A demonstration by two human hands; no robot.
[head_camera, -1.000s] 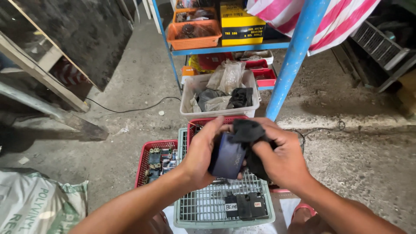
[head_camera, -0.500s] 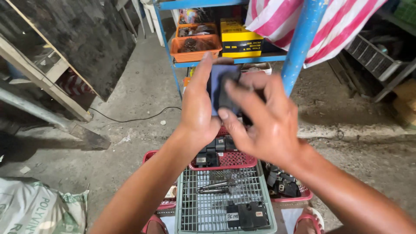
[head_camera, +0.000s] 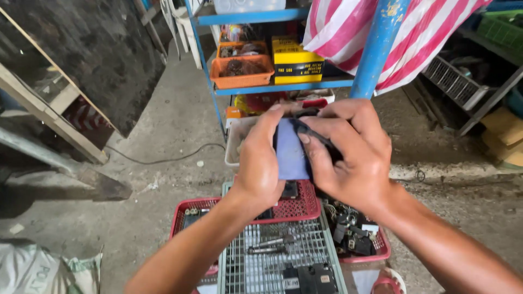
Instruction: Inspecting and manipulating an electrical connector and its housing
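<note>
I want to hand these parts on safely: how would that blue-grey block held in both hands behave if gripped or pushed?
The blue-grey block looks stiff: its flat face keeps shape between the left hand and the right hand. The smooth face may be a bit slippery. Its boxy form would probably slide, not roll.

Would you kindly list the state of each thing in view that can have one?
left hand: closed around the blue-grey block's left side.
right hand: gripping the block's right side.
blue-grey block: held up between both hands.
grey wire basket: holds tools and black parts.
red basket: holds small parts.
orange basket: on the shelf, filled with dark parts.
yellow box: closed, on the shelf.
</note>
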